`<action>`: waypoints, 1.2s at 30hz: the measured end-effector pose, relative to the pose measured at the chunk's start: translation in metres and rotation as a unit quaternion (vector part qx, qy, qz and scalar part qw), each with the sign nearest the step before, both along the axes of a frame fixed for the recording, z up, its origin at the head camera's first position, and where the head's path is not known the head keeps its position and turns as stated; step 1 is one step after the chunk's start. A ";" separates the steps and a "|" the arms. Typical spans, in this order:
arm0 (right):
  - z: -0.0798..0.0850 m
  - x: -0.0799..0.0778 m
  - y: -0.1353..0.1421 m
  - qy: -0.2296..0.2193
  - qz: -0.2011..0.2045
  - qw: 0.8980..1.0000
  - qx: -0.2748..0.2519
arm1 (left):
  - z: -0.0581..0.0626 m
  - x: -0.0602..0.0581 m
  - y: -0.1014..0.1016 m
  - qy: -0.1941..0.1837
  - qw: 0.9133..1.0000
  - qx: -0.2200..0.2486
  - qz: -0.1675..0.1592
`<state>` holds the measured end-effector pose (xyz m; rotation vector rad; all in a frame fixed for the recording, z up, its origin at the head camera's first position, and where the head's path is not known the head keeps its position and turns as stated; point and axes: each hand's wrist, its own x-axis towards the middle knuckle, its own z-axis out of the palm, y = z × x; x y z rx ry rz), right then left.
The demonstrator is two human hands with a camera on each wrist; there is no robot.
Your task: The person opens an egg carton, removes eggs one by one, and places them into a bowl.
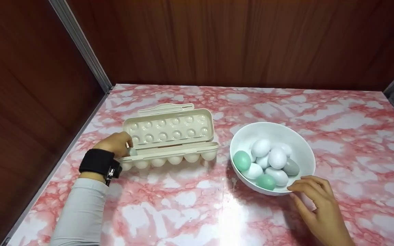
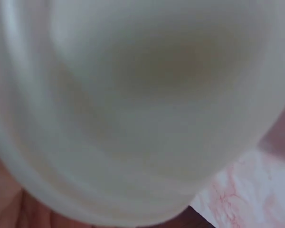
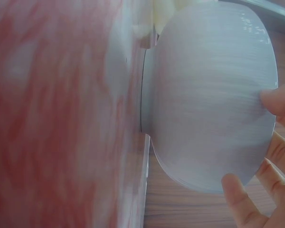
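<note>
My left hand (image 1: 116,143) is at the left end of an open cream plastic egg carton (image 1: 173,155), its fingers holding a grey-green egg (image 1: 132,151) at the carton's egg row. In the left wrist view the pale carton (image 2: 147,118) fills most of the picture, blurred, and hides the egg. On the right stands a white bowl (image 1: 272,126) of white, green and grey eggs. My right hand (image 1: 320,205) pinches the bowl's near right rim. The right wrist view shows the thumb (image 3: 280,100) against the outer wall of the bowl (image 3: 213,99).
The carton's dimpled lid (image 1: 169,126) leans back behind its egg row. Both containers stand on a red-and-white marbled table (image 1: 183,212). Dark wood panels (image 1: 234,41) rise at the back and left, with a metal strip (image 1: 84,44) along the corner.
</note>
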<state>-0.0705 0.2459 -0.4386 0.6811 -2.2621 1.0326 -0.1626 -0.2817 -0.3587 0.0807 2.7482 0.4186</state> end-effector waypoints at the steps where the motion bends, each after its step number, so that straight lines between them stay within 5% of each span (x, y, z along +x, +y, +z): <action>1: -0.001 0.000 0.000 0.006 0.001 1.000 -0.003 | 0.000 0.000 0.000 0.000 1.000 -0.001 0.000; 11: -0.003 -0.002 0.001 0.013 -0.004 1.000 -0.010 | 0.012 0.007 0.002 0.016 1.000 0.000 0.008; 20: 0.000 0.000 -0.001 -0.008 -0.013 1.000 -0.010 | 0.033 0.009 0.012 0.078 0.997 0.008 -0.014; 36: 0.001 0.001 0.002 -0.002 -0.001 1.000 0.006 | 0.066 0.006 0.082 0.161 0.976 0.030 -0.142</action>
